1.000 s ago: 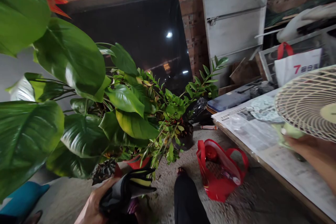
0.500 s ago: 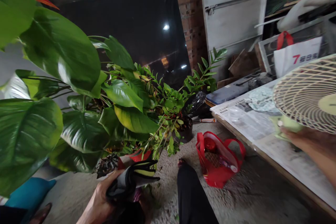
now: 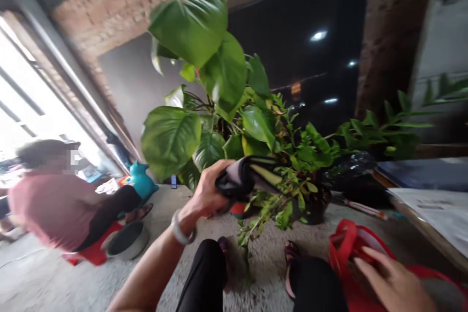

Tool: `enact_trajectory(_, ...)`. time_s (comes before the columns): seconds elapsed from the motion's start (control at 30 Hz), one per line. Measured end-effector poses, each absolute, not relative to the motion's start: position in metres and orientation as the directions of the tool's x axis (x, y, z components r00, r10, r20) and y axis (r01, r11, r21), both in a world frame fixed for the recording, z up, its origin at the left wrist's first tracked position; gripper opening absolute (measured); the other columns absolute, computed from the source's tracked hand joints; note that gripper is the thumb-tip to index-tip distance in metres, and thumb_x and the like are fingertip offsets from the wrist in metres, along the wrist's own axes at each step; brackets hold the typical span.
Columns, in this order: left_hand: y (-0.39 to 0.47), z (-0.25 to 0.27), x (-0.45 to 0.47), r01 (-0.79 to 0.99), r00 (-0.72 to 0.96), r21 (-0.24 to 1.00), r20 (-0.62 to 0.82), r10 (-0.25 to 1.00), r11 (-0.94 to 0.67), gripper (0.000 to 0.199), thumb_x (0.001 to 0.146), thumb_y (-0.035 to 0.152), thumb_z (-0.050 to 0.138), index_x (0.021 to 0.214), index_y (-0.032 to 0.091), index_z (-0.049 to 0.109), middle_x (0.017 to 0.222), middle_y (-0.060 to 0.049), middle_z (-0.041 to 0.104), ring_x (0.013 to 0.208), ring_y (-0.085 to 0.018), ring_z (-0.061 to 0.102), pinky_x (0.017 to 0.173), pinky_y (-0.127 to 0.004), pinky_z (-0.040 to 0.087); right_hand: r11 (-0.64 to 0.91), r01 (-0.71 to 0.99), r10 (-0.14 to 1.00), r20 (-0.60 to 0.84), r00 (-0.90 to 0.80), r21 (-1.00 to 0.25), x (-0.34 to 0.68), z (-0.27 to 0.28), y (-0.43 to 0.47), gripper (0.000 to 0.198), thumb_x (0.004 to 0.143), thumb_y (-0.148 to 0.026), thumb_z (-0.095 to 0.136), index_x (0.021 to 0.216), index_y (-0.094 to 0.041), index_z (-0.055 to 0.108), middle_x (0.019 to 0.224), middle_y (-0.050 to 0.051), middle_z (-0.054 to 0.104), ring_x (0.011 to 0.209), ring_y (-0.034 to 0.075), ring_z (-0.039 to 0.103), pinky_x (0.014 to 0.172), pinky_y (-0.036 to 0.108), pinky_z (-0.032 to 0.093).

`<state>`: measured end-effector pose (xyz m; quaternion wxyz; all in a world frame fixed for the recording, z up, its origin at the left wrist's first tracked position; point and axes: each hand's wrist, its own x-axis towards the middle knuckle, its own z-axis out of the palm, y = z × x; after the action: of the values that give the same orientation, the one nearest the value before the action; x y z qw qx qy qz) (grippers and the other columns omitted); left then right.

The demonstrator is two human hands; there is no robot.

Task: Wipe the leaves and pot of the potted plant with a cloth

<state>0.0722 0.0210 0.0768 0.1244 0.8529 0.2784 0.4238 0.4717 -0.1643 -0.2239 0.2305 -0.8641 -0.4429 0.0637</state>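
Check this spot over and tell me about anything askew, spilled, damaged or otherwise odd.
Below the folded bundle in the left hand, leafy stems droop toward the floor, looking limp beside the broad leaves held high above. One smaller leaf looks yellowish among green ones. I see no spill.

"Which parts blur?"
"The bare right hand [image 3: 397, 280], at the mouth of the red fabric bag [image 3: 338, 246]; the lower edge cuts the bag off."
"And inside?"
"Partly hidden behind the fingers [image 3: 369, 275]. The white newspaper's [image 3: 442, 214] print blurs beyond reading."
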Motion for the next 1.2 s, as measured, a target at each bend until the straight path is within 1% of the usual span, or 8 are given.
enact_trajectory(0.13,0.048,0.081,0.108,0.413,0.457,0.246,0.777,0.433,-0.877,0.043,0.071,0.022,0.07,0.114,0.018,0.073,0.106,-0.007,0.077,0.097,-0.025,0.072,0.089,-0.038,0.06,-0.424,0.828,0.906,-0.191,0.379,-0.368,0.368,-0.208,-0.108,0.05,0.09,-0.044,0.048,0.129,-0.027,0.074,0.14,0.011,0.072,0.131,0.035,0.065,0.097,0.05,0.058)
enact_trajectory(0.33,0.044,0.046,0.088,0.478,0.761,0.2,0.392,0.517,-0.855,0.039,0.067,0.012,0.067,0.104,0.022,0.074,0.094,-0.005,0.075,0.09,-0.022,0.071,0.082,-0.032,0.057,-0.36,0.91,0.926,-0.195,0.322,-0.206,0.325,-0.212,-0.101,0.043,0.097,-0.033,0.048,0.127,-0.023,0.076,0.136,0.014,0.072,0.125,0.033,0.068,0.094,0.043,0.058)
enact_trajectory(0.57,0.063,0.118,0.123,0.51,0.482,0.008,0.826,0.293,-0.86,0.04,0.083,0.017,0.062,0.122,0.015,0.069,0.113,-0.007,0.071,0.108,-0.024,0.066,0.094,-0.038,0.055,-0.328,0.928,0.935,-0.2,0.293,-0.176,0.325,-0.218,-0.083,0.033,0.089,-0.021,0.05,0.1,-0.02,0.081,0.109,0.021,0.079,0.11,0.043,0.075,0.088,0.059,0.057)
enact_trajectory(0.73,0.076,0.044,0.143,0.606,0.719,-0.089,0.486,0.496,-0.791,0.052,0.069,0.0,0.067,0.118,0.018,0.071,0.111,-0.011,0.072,0.109,-0.031,0.066,0.08,-0.037,0.059,-0.282,0.935,0.949,-0.204,0.24,-0.213,0.318,-0.215,-0.082,0.041,0.096,-0.017,0.039,0.106,-0.019,0.078,0.117,0.019,0.079,0.112,0.035,0.075,0.091,0.05,0.057)
enact_trajectory(0.83,0.046,0.008,0.112,0.513,0.827,-0.06,0.302,0.474,-0.856,0.039,0.073,0.006,0.067,0.109,0.022,0.072,0.1,-0.008,0.073,0.097,-0.028,0.069,0.071,-0.036,0.058,-0.293,0.926,0.945,-0.223,0.241,-0.239,0.326,-0.214,-0.086,0.04,0.098,-0.019,0.038,0.107,-0.024,0.077,0.116,0.014,0.08,0.114,0.03,0.075,0.09,0.044,0.057)
enact_trajectory(0.93,0.018,0.033,0.083,0.398,0.813,0.026,0.453,0.365,-0.917,0.037,0.081,0.01,0.062,0.114,0.023,0.069,0.102,-0.006,0.075,0.095,-0.024,0.069,0.079,-0.036,0.059,-0.328,0.91,0.929,-0.263,0.261,-0.255,0.336,-0.214,-0.088,0.037,0.099,-0.022,0.04,0.106,-0.026,0.077,0.114,0.011,0.081,0.114,0.029,0.075,0.092,0.041,0.056)
enact_trajectory(1.07,0.035,0.099,0.089,0.457,0.51,-0.018,0.825,0.245,-0.889,0.031,0.085,0.016,0.065,0.116,0.02,0.066,0.11,-0.007,0.074,0.103,-0.024,0.068,0.091,-0.039,0.056,-0.333,0.912,0.923,-0.28,0.264,-0.237,0.332,-0.212,-0.084,0.037,0.1,-0.023,0.04,0.106,-0.025,0.077,0.112,0.012,0.082,0.113,0.03,0.075,0.09,0.041,0.057)
enact_trajectory(1.2,0.077,0.078,0.105,0.622,0.441,0.02,0.817,0.371,-0.783,0.043,0.078,0.011,0.064,0.121,0.017,0.066,0.117,-0.011,0.071,0.11,-0.028,0.064,0.096,-0.042,0.054,-0.282,0.939,0.946,-0.223,0.237,-0.199,0.316,-0.206,-0.078,0.037,0.098,-0.021,0.041,0.102,-0.023,0.078,0.113,0.012,0.082,0.118,0.034,0.072,0.093,0.047,0.055)
